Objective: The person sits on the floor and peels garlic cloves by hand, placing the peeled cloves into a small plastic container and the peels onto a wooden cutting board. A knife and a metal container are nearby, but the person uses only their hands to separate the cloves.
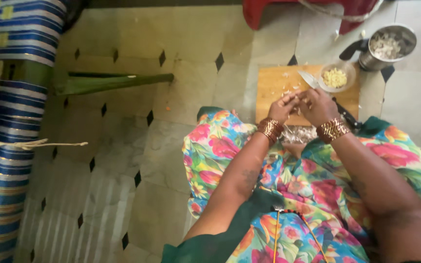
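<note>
Pinching a garlic clove [299, 101] between left hand [282, 108] and right hand [319, 107].

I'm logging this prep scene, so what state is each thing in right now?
Left hand: fingers pinched on a small piece, meeting the right hand.
Right hand: fingers pinched on the same piece.
Board: flat on the floor, strewn with peels.
Knife: lying on the board, unheld.
Bowl: upright, holding pale yellow pieces.
Steel pot: upright, open, part filled.
</note>
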